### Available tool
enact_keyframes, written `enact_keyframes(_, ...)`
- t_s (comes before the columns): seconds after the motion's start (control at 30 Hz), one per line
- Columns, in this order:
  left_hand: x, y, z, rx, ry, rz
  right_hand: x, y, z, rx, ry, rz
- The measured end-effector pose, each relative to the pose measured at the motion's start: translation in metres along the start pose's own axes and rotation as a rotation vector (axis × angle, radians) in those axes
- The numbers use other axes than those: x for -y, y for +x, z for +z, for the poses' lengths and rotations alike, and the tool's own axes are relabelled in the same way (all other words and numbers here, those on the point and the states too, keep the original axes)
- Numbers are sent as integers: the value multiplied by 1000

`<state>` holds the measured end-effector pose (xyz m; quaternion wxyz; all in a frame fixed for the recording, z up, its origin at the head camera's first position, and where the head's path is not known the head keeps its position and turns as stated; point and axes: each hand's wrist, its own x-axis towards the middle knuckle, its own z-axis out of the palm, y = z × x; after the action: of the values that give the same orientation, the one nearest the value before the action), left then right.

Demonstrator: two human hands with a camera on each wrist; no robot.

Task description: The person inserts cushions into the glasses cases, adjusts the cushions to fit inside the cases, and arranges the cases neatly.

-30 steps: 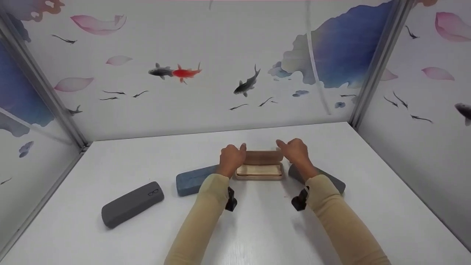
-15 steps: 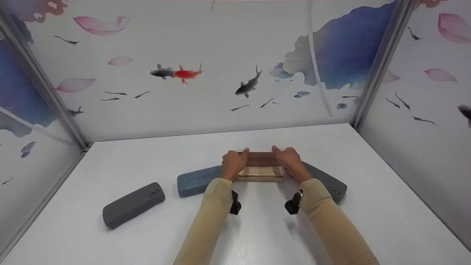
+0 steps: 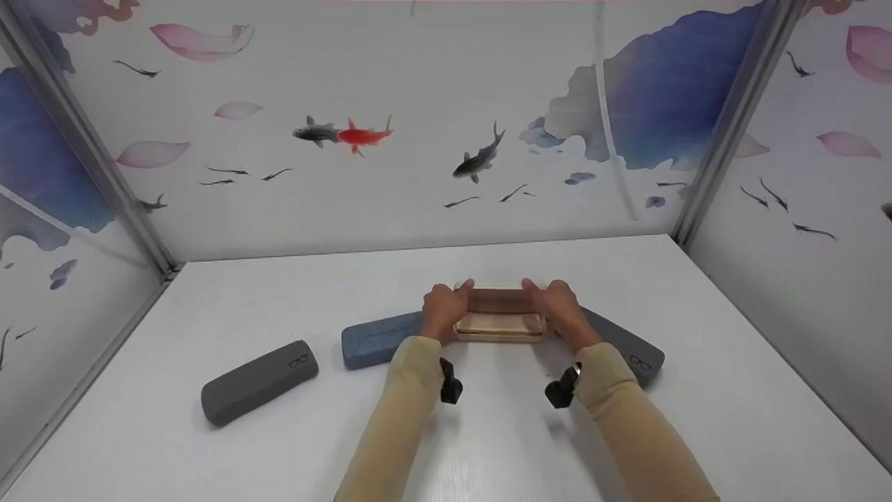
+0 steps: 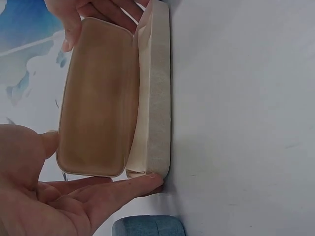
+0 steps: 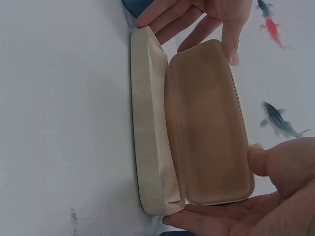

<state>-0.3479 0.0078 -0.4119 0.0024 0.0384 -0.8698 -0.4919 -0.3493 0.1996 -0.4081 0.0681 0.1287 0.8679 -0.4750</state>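
A beige glasses case [image 3: 499,337] stands with its lid raised at the back middle of the table in the head view. The lid's brown inside [image 4: 98,103] faces the camera, and a pale lining shows in the base. My left hand [image 3: 446,312] grips the case's left end, thumb on the lid's top edge and fingers along the side. At the right end my right hand [image 3: 559,311] holds it likewise. In the right wrist view, the right thumb [image 5: 258,160] presses the lid's rim while the fingers lie under the end of the base [image 5: 147,128].
A blue case [image 3: 376,340] lies just left of the hands. Farther left is a dark grey glasses case [image 3: 258,382] with a spectacles mark. Another grey case [image 3: 624,341] lies partly behind the right forearm. Printed walls [image 3: 390,209] enclose the white table [image 3: 488,446].
My right hand has come down and in, its thumb settling onto the lid's edge. The left hand has shifted slightly at its end. The lid stays raised; the head view has moved a little.
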Motion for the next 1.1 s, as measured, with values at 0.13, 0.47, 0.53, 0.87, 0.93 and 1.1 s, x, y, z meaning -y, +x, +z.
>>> enact_keyframes(0.13,3,-1,-1,26,12,17,-4,1,1,-3,-8,-11)
enact_keyframes(0.47,8,-4,-7,107,-14,10,-10,-1,2,-19,-7,0)
enact_keyframes(0.53,9,-5,-8,129,-17,7,-12,-2,2,-15,-1,-1)
enact_keyframes(0.87,12,-8,-11,187,-16,14,-19,-7,8,-41,-21,-56)
enact_keyframes(0.93,12,-9,-11,187,-10,20,-20,-8,9,-53,-20,-70)
enact_keyframes(1.1,13,-9,-11,189,-3,20,-24,-11,12,-61,21,-81)
